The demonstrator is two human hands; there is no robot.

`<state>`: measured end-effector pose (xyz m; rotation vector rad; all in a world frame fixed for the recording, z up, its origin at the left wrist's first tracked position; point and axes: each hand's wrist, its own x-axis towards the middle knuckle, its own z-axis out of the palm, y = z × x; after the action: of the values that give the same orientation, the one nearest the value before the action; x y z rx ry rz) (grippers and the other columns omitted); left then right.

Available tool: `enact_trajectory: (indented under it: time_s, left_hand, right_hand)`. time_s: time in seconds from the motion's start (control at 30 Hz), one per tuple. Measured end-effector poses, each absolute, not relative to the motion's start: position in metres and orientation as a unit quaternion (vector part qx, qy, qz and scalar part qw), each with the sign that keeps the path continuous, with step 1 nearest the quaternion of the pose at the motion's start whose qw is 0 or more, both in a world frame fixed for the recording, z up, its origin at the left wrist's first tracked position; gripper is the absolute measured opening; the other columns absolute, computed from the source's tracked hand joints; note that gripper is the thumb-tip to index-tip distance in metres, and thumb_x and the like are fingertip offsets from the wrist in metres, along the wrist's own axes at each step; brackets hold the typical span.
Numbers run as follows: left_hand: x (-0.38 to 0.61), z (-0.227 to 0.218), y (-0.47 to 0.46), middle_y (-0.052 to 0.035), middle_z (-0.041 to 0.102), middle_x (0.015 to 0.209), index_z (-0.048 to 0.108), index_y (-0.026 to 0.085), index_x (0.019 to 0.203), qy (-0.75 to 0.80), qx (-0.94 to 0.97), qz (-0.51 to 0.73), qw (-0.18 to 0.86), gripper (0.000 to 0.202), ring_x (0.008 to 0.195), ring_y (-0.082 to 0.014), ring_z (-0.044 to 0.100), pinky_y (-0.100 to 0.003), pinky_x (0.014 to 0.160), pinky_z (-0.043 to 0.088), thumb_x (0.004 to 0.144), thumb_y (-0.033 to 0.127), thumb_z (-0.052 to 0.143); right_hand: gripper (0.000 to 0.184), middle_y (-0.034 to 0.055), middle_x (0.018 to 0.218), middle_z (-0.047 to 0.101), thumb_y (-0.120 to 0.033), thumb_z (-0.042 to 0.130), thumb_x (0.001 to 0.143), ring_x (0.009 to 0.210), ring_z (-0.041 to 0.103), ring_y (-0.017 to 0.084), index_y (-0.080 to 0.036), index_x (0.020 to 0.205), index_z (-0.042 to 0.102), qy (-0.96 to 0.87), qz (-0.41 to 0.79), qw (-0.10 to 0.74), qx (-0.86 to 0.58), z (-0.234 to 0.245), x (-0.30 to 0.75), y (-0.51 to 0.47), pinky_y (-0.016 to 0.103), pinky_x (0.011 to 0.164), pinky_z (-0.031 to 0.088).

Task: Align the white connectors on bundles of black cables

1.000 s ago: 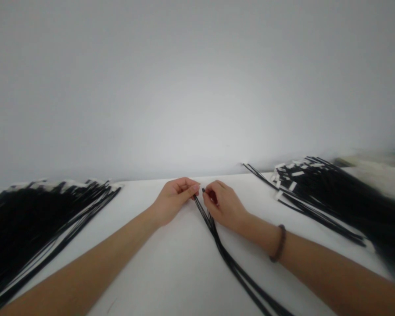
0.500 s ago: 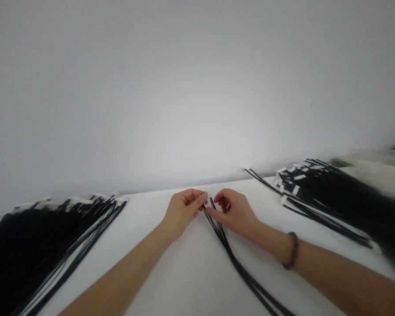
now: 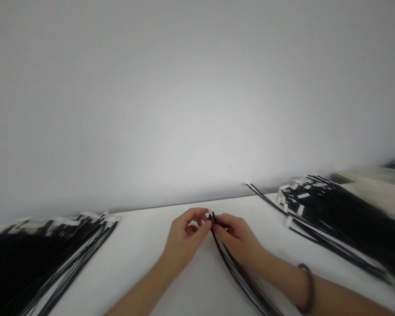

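Note:
Both hands meet over the middle of a white table (image 3: 145,245). My left hand (image 3: 184,239) pinches a small white connector (image 3: 210,216) at the far end of a thin bundle of black wires (image 3: 237,274). My right hand (image 3: 238,239) is closed on the same wire ends, fingertip to fingertip with the left. The bundle runs back toward me under my right forearm, which wears a dark bead bracelet (image 3: 307,287).
A big heap of black wires with white connectors (image 3: 36,254) lies at the left. A similar heap (image 3: 335,210) fans out at the right. A plain white wall (image 3: 197,96) rises behind the table's far edge.
The view has tilted up, so hands and table sit lower in the picture. The hands have drawn closer together, fingertips now touching at the wire ends.

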<state>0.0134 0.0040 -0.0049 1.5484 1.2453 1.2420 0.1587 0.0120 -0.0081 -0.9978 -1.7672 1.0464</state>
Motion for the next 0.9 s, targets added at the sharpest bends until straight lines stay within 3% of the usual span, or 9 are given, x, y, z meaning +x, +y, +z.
enact_trajectory:
  time_s: [0.1, 0.2, 0.37, 0.53, 0.9]
  left_hand:
    - [0.012, -0.005, 0.006, -0.0053, 0.058, 0.082, 0.055, 0.014, 0.097, 0.508, 0.573, 0.496, 0.41, 0.033, 0.071, -0.0133, 0.053, -0.021, 0.055, 0.041, 0.072, 0.035, 0.056]
    - [0.012, -0.004, 0.005, -0.0049, 0.059, 0.085, 0.06, 0.015, 0.093, 0.483, 0.608, 0.468, 0.422, 0.027, 0.074, -0.0132, 0.052, -0.022, 0.061, 0.041, 0.075, 0.034, 0.053]
    - [0.012, -0.002, 0.003, -0.0022, 0.06, 0.076, 0.065, 0.016, 0.076, 0.494, 0.609, 0.488, 0.384, 0.019, 0.068, -0.0111, 0.049, -0.019, 0.056, 0.038, 0.075, 0.032, 0.054]
    - [0.013, -0.005, 0.004, -0.0012, 0.063, 0.075, 0.066, 0.018, 0.088, 0.51, 0.568, 0.508, 0.399, 0.022, 0.058, -0.0083, 0.046, -0.02, 0.056, 0.039, 0.073, 0.031, 0.055]
    - [0.015, -0.005, 0.003, 0.0019, 0.05, 0.054, 0.064, 0.014, 0.093, 0.503, 0.588, 0.515, 0.369, 0.03, 0.051, -0.0079, 0.042, -0.02, 0.049, 0.035, 0.074, 0.034, 0.053]
  right_hand:
    - [0.02, 0.0001, 0.066, 0.053, -0.023, 0.046, 0.075, 0.059, 0.042, 0.009, -0.016, 0.083, 0.063, -0.605, 0.567, 0.433, -0.354, -0.009, 0.161, 0.02, 0.021, 0.055, 0.032]
    - [0.019, -0.0019, 0.061, 0.047, -0.026, 0.051, 0.074, 0.055, 0.036, 0.007, -0.016, 0.087, 0.062, -0.569, 0.635, 0.42, -0.31, -0.01, 0.163, 0.024, 0.02, 0.051, 0.027]
    - [0.027, -0.0021, 0.054, 0.044, -0.036, 0.049, 0.077, 0.047, 0.034, 0.006, -0.012, 0.071, 0.061, -0.619, 0.599, 0.376, -0.343, -0.009, 0.162, 0.024, 0.02, 0.044, 0.025]
    - [0.023, -0.0004, 0.06, 0.051, -0.035, 0.055, 0.072, 0.048, 0.041, 0.006, -0.013, 0.074, 0.06, -0.62, 0.557, 0.406, -0.376, -0.009, 0.162, 0.023, 0.02, 0.044, 0.033]
    - [0.023, 0.0007, 0.061, 0.054, -0.033, 0.05, 0.074, 0.044, 0.041, 0.005, -0.012, 0.075, 0.061, -0.637, 0.544, 0.398, -0.374, -0.009, 0.163, 0.021, 0.018, 0.041, 0.032]
